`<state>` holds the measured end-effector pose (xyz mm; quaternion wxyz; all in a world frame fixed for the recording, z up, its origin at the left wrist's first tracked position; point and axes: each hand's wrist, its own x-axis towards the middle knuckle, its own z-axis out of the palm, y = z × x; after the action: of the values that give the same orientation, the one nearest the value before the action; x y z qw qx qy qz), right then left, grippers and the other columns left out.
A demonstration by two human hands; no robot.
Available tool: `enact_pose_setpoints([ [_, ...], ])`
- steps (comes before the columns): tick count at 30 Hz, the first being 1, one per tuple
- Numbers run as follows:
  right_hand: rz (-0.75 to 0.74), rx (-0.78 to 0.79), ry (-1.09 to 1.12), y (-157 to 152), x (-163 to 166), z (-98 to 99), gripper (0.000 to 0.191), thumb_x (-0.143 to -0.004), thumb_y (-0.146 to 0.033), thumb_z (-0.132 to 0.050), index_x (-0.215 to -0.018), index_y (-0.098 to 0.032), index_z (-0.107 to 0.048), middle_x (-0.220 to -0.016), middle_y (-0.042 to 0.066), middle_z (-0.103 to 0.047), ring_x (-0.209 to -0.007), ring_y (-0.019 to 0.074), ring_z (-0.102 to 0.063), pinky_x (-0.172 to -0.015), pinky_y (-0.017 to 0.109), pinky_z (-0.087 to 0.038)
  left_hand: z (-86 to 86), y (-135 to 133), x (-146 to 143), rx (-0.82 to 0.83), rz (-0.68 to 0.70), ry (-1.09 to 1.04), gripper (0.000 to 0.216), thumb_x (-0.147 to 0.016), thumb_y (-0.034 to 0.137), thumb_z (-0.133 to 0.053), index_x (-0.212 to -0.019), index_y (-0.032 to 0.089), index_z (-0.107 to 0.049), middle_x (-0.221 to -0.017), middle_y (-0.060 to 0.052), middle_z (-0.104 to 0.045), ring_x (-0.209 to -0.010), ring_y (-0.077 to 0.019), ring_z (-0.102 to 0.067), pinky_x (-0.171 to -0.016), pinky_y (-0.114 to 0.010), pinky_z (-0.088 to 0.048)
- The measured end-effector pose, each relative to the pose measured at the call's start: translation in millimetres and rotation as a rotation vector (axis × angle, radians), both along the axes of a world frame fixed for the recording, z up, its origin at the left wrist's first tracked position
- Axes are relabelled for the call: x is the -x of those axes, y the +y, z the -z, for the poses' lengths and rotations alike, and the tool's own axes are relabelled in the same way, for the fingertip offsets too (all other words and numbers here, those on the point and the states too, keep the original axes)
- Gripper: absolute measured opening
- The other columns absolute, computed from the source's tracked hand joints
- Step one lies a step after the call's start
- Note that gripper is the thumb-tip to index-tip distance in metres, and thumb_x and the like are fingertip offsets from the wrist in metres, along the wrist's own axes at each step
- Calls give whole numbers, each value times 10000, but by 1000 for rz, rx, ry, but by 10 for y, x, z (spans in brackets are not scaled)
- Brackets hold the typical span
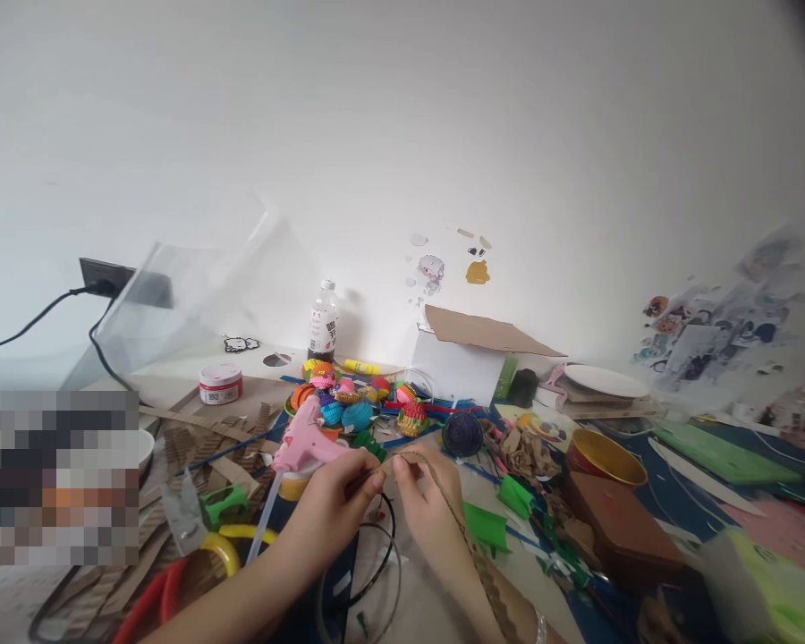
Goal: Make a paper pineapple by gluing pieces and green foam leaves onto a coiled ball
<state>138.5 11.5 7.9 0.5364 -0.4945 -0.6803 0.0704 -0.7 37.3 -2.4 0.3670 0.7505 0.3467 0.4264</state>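
Between the fingertips of both my hands runs a thin brown corrugated cardboard strip [454, 514]. My left hand [335, 501] pinches its near end with thumb and fingers closed. Close beside it, my right hand [429, 505] is closed on the same strip, whose length trails over the back of that hand and down along the forearm. A pink hot glue gun [303, 438] stands just beyond my left hand, a clear glue stick poking out of its back. Several colourful coiled paper pieces [357, 414] lie piled behind it. Below my hands are thin looped cords [397, 586].
Left, cardboard strips [228, 429], a red-lidded tub [221, 385] and red-handled scissors [151, 604] crowd the table. A drink bottle [324, 320] stands by the wall. Rightward are green paper pieces [487, 528], a yellow bowl [607, 454] and a brown box [634, 523].
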Motion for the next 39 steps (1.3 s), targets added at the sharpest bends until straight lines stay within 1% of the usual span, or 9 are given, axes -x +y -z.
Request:
enact_pose_setpoints([
  [4,-12,-18,-2,8,-17,17,232,-858,-266,-433,-680,-186,-560,-656,37,-597,-626,171,-556,-610,277,-440,-16,-6,11,-19,9,5,245,-850,349,-439,-665,188,-439,-619,42,-408,-591,-119,-392,-530,-209,-323],
  [9,-14,-16,-18,-9,-7,9,240,-863,-265,-429,-673,-186,-553,-646,33,-589,-627,169,-554,-612,275,-437,-16,-15,23,-47,18,10,236,-848,337,-437,-666,187,-444,-617,43,-412,-588,-119,-389,-530,-209,-319],
  [13,-21,-10,10,-14,-2,-11,245,-863,-260,-431,-660,-192,-551,-648,28,-594,-626,164,-553,-623,274,-447,-9,-29,8,-38,-17,6,236,-849,338,-444,-672,184,-467,-598,47,-411,-562,-115,-389,-509,-208,-316],
  [16,-43,-10,24,-10,-3,-14,229,-862,-248,-447,-691,-188,-587,-665,29,-616,-634,160,-568,-617,264,-451,-12,-38,-12,-6,-48,-15,208,-847,334,-455,-722,177,-510,-630,32,-467,-580,-124,-439,-526,-213,-356],
  [20,-46,-21,34,-11,1,4,215,-855,-237,-468,-715,-190,-624,-689,30,-648,-663,161,-592,-617,253,-457,-17,-31,-21,29,-40,-50,199,-838,352,-473,-777,177,-545,-701,2,-550,-651,-151,-517,-580,-229,-411],
  [25,-48,-18,-3,-2,-7,34,207,-850,-236,-467,-729,-183,-626,-694,36,-648,-661,163,-593,-627,261,-458,-36,-13,-10,3,-61,-4,222,-831,353,-473,-719,176,-546,-637,18,-507,-611,-142,-483,-549,-217,-385],
  [29,-53,5,7,16,-13,45,208,-845,-245,-462,-718,-181,-614,-676,34,-632,-627,161,-583,-594,258,-450,-50,-19,6,-2,-55,17,226,-836,355,-461,-713,178,-529,-638,17,-506,-611,-142,-480,-554,-220,-384],
  [34,-67,-30,-7,8,-7,40,218,-857,-247,-455,-720,-182,-611,-667,24,-620,-632,154,-580,-595,247,-441,-40,-38,29,-55,-60,37,234,-849,353,-441,-709,182,-516,-652,12,-503,-626,-146,-477,-568,-230,-385],
  [39,-63,-24,-7,-10,5,21,213,-860,-251,-461,-727,-184,-613,-669,22,-626,-633,153,-584,-602,247,-444,-71,-55,-3,12,-68,-24,242,-838,373,-444,-699,184,-507,-656,6,-512,-624,-150,-485,-563,-233,-400],
])
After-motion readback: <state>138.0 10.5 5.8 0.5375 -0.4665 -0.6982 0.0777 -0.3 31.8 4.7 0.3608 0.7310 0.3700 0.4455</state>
